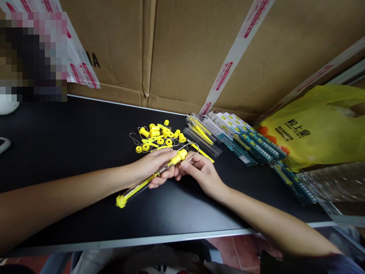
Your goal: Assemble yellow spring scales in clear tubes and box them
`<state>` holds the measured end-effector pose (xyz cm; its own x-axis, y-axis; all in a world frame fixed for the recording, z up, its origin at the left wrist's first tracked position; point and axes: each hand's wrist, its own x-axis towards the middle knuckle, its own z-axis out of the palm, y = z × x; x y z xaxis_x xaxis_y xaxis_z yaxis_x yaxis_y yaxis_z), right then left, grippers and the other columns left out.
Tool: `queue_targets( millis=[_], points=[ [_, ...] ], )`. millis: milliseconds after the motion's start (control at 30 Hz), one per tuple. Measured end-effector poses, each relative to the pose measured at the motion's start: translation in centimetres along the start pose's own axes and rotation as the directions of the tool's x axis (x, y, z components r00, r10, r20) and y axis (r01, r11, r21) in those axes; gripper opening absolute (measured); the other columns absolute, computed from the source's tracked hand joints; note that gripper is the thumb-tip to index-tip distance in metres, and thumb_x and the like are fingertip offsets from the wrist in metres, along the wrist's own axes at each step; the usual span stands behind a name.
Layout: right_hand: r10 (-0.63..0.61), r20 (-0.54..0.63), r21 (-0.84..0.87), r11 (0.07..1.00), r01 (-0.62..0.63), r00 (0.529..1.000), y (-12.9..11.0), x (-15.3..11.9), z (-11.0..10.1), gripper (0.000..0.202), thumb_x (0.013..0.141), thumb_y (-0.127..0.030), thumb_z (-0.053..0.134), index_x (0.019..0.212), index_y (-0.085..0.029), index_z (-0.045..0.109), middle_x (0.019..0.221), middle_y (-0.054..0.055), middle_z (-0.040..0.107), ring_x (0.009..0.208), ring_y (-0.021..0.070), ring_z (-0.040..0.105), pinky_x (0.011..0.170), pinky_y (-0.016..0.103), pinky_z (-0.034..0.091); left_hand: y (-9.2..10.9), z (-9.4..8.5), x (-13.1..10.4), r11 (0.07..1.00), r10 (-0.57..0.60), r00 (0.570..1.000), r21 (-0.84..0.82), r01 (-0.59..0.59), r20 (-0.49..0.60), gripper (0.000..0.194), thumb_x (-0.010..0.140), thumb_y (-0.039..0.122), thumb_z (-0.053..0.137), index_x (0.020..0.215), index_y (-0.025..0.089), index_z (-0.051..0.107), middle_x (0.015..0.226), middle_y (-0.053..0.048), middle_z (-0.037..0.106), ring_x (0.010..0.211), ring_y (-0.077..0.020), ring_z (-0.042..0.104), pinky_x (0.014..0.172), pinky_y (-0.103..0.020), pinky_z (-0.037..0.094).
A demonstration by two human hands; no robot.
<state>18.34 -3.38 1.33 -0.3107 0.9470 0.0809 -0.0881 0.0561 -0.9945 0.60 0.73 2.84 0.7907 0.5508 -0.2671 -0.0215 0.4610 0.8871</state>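
My left hand (pixel 159 165) is wrapped around a clear tubular spring scale (pixel 139 187) with yellow end caps. The scale lies tilted, its yellow round cap at the lower left and its other yellow end at the upper right. A large bent metal hook (pixel 196 146) sticks out beyond that upper end. With thumb and fingers closed, my right hand (pixel 201 171) pinches the hook's wire close to the yellow cap. Just beyond my hands lies a pile of yellow plastic caps and rings (pixel 159 135) mixed with wire hooks.
Clear tubes and yellow rods (pixel 201 131) lie right of the pile. Several printed green-and-white packages (pixel 245 139) are stacked further right, beside a yellow plastic bag (pixel 316 125). Cardboard boxes (pixel 182 57) stand along the back of the black table (pixel 71 144).
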Motion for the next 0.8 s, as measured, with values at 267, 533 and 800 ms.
queue_targets(
  millis=[267,533,800],
  points=[
    [-0.033,-0.029,-0.02,0.999,0.032,0.999,0.0,-0.2,-0.4,0.024,0.086,-0.037,0.064,0.074,-0.017,0.058,0.065,-0.001,0.065,0.059,0.0104,0.063,0.061,0.024,0.054,0.4,-0.2,-0.1,0.998,-0.067,0.994,-0.009,0.068,0.087,0.045,0.096,0.047,0.035,0.071,0.014,0.053,0.046,0.006,0.042,0.027,-0.0034,0.028,0.025,-0.013,0.029],
    [-0.039,-0.141,0.038,0.998,0.045,0.989,-0.5,0.3,-2.4,0.032,0.09,-0.046,0.053,0.073,-0.018,0.055,0.064,-0.001,0.061,0.057,0.0127,0.061,0.055,0.028,0.057,0.8,-0.5,-0.5,0.895,0.076,0.995,0.444,-0.041,-0.062,0.012,0.093,0.03,0.034,0.088,0.021,0.04,0.06,0.006,0.052,0.037,-0.0072,0.042,0.036,-0.018,0.036],
    [0.106,0.045,-0.16,0.982,-0.097,0.993,-0.4,0.3,-2.6,0.03,0.088,-0.048,0.055,0.095,-0.02,0.047,0.071,-0.002,0.062,0.052,0.0092,0.056,0.042,0.018,0.047,1.0,-0.7,-1.0,0.335,0.37,0.929,0.928,-0.163,0.03,0.015,0.093,0.033,0.042,0.101,0.021,0.046,0.088,0.0,0.062,0.076,-0.0159,0.06,0.068,-0.028,0.044]
  ],
)
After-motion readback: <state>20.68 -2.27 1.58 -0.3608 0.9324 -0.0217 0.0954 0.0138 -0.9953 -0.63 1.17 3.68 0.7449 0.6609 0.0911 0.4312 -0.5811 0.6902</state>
